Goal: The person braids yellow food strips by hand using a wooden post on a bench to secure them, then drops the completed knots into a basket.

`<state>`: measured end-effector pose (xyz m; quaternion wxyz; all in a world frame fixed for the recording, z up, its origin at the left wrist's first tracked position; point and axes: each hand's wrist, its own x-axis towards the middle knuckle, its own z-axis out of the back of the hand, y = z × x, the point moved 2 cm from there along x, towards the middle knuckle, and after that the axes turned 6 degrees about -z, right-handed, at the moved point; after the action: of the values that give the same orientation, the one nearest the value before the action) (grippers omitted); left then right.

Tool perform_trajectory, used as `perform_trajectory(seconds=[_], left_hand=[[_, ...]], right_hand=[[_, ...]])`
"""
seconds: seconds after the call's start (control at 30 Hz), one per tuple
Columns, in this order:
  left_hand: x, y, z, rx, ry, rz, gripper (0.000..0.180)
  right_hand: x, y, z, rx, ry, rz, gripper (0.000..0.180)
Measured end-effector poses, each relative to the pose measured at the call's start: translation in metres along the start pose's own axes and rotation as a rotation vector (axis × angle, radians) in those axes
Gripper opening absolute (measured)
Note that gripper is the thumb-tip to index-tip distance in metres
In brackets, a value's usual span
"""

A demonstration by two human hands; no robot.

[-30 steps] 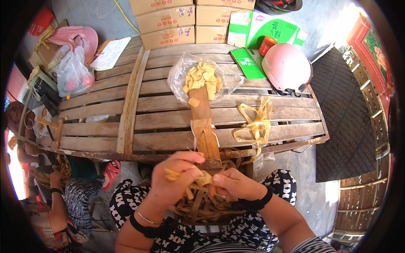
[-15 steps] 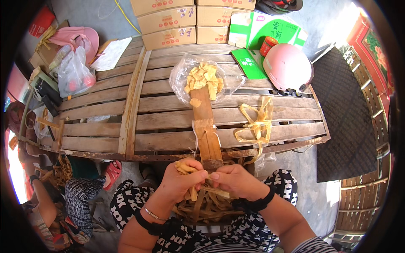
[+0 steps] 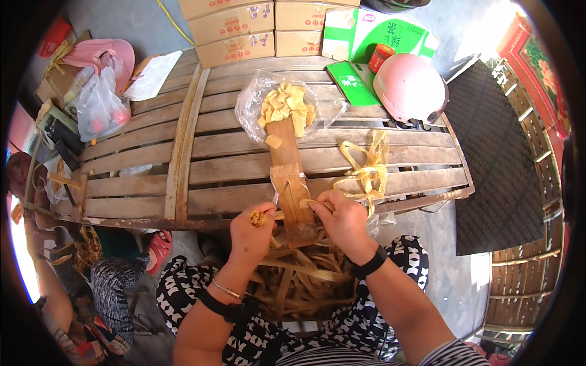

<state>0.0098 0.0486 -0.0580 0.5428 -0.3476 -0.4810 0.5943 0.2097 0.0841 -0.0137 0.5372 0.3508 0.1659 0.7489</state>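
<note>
My left hand (image 3: 251, 229) is closed around a yellowish flat strip (image 3: 259, 218), partly bunched in its fingers, at the left side of a narrow wooden board (image 3: 285, 161). On the board's other side my right hand (image 3: 342, 219) pinches a strip end (image 3: 308, 202) that lies against the wood. Whether both hands hold one strip cannot be seen. The board juts over the table's near edge. Its far end meets a clear plastic bag (image 3: 247, 116) with folded yellow pieces (image 3: 287, 104). Below my hands, many loose strips (image 3: 305, 274) lie piled between my knees.
More yellow strips (image 3: 369, 168) lie on the slatted table (image 3: 232, 155), right of the board. Behind are a pink helmet (image 3: 409, 88), a red can (image 3: 381, 58) and cardboard boxes (image 3: 235, 49). A plastic bag (image 3: 101, 110) sits at left. Another person's arm (image 3: 52, 287) shows at lower left.
My hands have moved up and apart, from together below the board's end to either side of it. The view has shifted slightly.
</note>
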Motion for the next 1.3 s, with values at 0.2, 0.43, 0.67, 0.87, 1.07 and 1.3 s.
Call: perform_trajectory(seconds=[0.2,0.43,0.67,0.87,1.07,1.3], left_hand=[[-0.03,-0.043,0.008,-0.19,0.129,-0.055,0.021],[-0.054,-0.039,0.001,-0.15,0.731,0.038,0.012],[-0.03,-0.065,0.018,0.013,0.573,-0.121,0.013],[-0.023,-0.053,0.051,0.494,0.319,-0.776,0.015],[-0.029,-0.08,0.019,0.644,0.054,-0.73,0.016],[-0.031,-0.068,0.017,0.49,0.4,-0.414,0.014]], right_hand=[[-0.016,0.04,0.017,0.211,0.082,0.415,0.011],[-0.024,0.06,-0.014,0.707,0.192,0.424,0.007],[-0.031,0.04,-0.03,0.9,0.36,-0.06,0.023],[-0.036,0.058,-0.035,1.353,1.202,-0.79,0.011],[-0.049,0.035,-0.01,1.295,0.494,-0.766,0.014],[-0.039,0.04,0.012,0.474,0.472,0.078,0.023]])
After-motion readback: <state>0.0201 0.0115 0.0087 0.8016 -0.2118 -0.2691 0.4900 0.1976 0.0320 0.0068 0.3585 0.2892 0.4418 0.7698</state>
